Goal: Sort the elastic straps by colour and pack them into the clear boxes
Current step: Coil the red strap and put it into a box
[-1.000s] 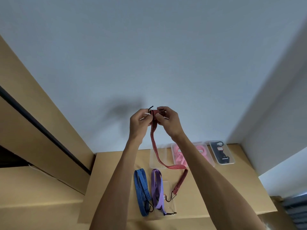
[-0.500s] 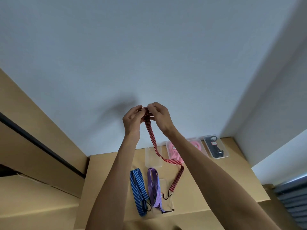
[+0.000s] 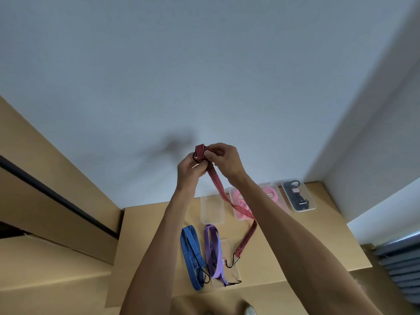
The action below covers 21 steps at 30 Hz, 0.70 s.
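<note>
Both hands are raised above the cardboard surface (image 3: 306,242). My left hand (image 3: 189,169) and my right hand (image 3: 223,160) pinch the top end of a red striped elastic strap (image 3: 218,185), which is folded into a small loop there. The strap hangs down and its lower black hook (image 3: 233,262) reaches the surface. A blue strap (image 3: 191,253) and a purple strap (image 3: 213,251) lie folded side by side below. An empty clear box (image 3: 212,210) stands behind them. Further right are a clear box with pink straps (image 3: 272,194) and one with a black strap (image 3: 297,196).
A flat clear lid (image 3: 229,269) lies under the purple strap's end. A white wall rises behind the surface, with a wall corner at the right. More cardboard boxes (image 3: 45,223) stand at the left. A grey ribbed object (image 3: 400,264) sits at the lower right.
The red strap's top end has been wound into a small loop between the fingers. Both hands stay raised at about the same place; the lower hook still hangs at the surface.
</note>
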### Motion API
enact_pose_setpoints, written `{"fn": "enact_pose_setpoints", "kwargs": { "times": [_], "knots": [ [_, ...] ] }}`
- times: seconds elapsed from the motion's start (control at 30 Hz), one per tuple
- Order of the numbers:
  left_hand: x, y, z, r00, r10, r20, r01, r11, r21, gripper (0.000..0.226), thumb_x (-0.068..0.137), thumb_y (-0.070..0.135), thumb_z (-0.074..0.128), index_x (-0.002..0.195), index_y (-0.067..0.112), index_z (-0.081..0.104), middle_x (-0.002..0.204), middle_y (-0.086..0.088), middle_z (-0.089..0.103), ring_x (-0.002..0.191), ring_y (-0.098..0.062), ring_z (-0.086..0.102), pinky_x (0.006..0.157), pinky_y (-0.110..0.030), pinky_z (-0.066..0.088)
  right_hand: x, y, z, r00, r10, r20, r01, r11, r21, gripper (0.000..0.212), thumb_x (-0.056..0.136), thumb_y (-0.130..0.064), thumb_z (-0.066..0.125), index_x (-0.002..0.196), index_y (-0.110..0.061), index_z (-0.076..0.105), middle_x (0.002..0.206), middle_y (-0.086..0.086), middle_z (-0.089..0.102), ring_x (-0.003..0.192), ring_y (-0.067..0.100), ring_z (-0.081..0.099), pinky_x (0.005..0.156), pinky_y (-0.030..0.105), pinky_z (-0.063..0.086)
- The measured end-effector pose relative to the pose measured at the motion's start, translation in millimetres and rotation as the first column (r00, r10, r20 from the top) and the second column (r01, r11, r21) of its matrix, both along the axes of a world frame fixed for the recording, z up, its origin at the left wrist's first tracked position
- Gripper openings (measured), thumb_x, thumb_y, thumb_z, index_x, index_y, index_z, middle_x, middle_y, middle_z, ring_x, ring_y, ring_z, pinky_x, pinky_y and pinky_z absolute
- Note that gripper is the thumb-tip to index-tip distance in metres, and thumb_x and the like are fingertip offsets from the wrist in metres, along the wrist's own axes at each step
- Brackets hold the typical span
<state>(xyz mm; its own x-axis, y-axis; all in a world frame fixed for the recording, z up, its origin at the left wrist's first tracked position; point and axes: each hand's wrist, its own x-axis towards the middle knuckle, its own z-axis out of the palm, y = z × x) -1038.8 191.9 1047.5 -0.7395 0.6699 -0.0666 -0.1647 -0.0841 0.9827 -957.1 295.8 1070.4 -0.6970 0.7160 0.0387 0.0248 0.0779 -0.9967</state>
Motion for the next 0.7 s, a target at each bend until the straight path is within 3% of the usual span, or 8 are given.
{"fn": "enact_pose_setpoints", "kwargs": {
  "times": [0.1,0.27,0.4,0.47,0.53,0.6,0.7],
  "knots": [
    [1,4,0,0.999,0.020,-0.037,-0.021,1.000,-0.018,0.018,0.089,-0.009,0.059,0.105,-0.004,0.068,0.082,-0.013,0.069,0.073,-0.023,0.070,0.079,-0.042,0.061,-2,3,3,0.999,-0.040,0.030,0.037,0.993,0.111,0.005,0.082,-0.009,0.075,0.085,-0.008,0.072,0.082,0.006,0.074,0.078,0.019,0.070,0.075,0.034,0.056],
    [7,0,-3,0.996,-0.091,0.020,0.093,0.991,-0.094,0.035,0.087,-0.005,0.062,0.121,0.005,0.062,0.072,-0.009,0.072,0.071,-0.033,0.073,0.069,-0.031,0.059,2,22,9,0.973,-0.222,-0.056,0.229,0.957,0.181,0.007,0.079,-0.008,0.077,0.081,-0.007,0.070,0.077,0.001,0.071,0.069,0.007,0.062,0.069,0.020,0.050],
    [7,6,1,0.996,-0.083,0.033,0.085,0.995,-0.056,0.029,0.084,0.011,0.066,0.113,0.006,0.068,0.079,-0.010,0.070,0.076,-0.030,0.070,0.074,-0.037,0.059,5,24,3,0.993,-0.109,-0.050,0.116,0.979,0.167,0.007,0.079,-0.001,0.075,0.083,-0.006,0.072,0.079,0.002,0.071,0.074,0.011,0.063,0.074,0.023,0.051],
    [6,9,4,0.986,-0.056,0.155,0.061,0.998,-0.028,0.032,0.091,0.032,0.063,0.111,0.006,0.064,0.090,-0.014,0.072,0.079,-0.029,0.071,0.071,-0.034,0.056,5,20,-1,0.994,-0.048,-0.094,0.057,0.993,0.099,0.012,0.080,0.003,0.072,0.084,-0.008,0.073,0.081,0.004,0.072,0.078,0.014,0.064,0.076,0.026,0.053],
    [2,8,8,0.963,-0.048,0.265,0.052,0.999,-0.010,0.043,0.102,0.048,0.047,0.113,0.009,0.059,0.092,-0.016,0.074,0.084,-0.033,0.073,0.071,-0.034,0.056,4,16,-3,0.988,0.009,-0.153,-0.005,1.000,0.025,0.017,0.079,0.007,0.071,0.084,-0.009,0.074,0.083,0.006,0.073,0.082,0.016,0.067,0.074,0.024,0.054],
    [-3,6,9,0.969,-0.057,0.240,0.072,0.996,-0.054,0.047,0.103,0.051,0.043,0.116,0.010,0.061,0.093,-0.014,0.075,0.086,-0.033,0.074,0.071,-0.032,0.056,5,14,-5,0.983,0.031,-0.182,-0.033,0.999,-0.003,0.020,0.079,0.009,0.070,0.084,-0.010,0.074,0.085,0.008,0.073,0.085,0.018,0.068,0.076,0.024,0.054],
    [-14,1,11,0.971,-0.076,0.225,0.085,0.996,-0.034,0.036,0.101,0.037,0.055,0.116,0.006,0.067,0.102,-0.010,0.074,0.090,-0.026,0.071,0.074,-0.032,0.055,7,15,-6,0.977,0.053,-0.205,-0.061,0.998,-0.030,0.026,0.078,0.013,0.069,0.083,-0.012,0.074,0.086,0.006,0.073,0.087,0.020,0.068,0.082,0.028,0.055]
  ]
}}
